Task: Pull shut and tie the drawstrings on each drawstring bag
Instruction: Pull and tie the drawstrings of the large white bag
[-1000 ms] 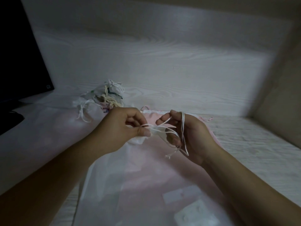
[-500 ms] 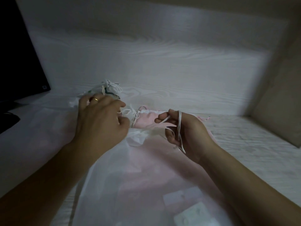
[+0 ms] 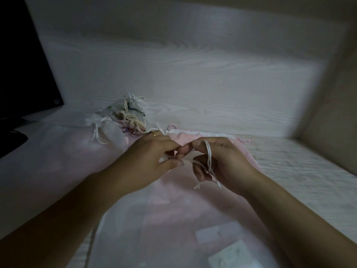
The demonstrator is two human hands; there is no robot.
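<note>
A sheer white drawstring bag (image 3: pixel 135 225) lies in front of me, its gathered neck hidden between my hands. My left hand (image 3: pixel 152 157) pinches the neck and cord with thumb and fingers. My right hand (image 3: pixel 218 157) holds the white drawstring (image 3: pixel 209 161), which loops over its fingers and hangs down with frayed ends. A pink drawstring bag (image 3: pixel 195 137) lies flat beneath, its white-trimmed top just beyond my hands.
A pile of small tied drawstring bags (image 3: pixel 123 117) sits at the back left on the white wood-grain desk (image 3: pixel 299 171). A dark monitor (image 3: pixel 23 64) stands at the far left. A wall panel closes the right side.
My left hand came back from the left, near the pile, to the bag's neck and now meets my right hand. The right hand kept the cord looped over its fingers.
</note>
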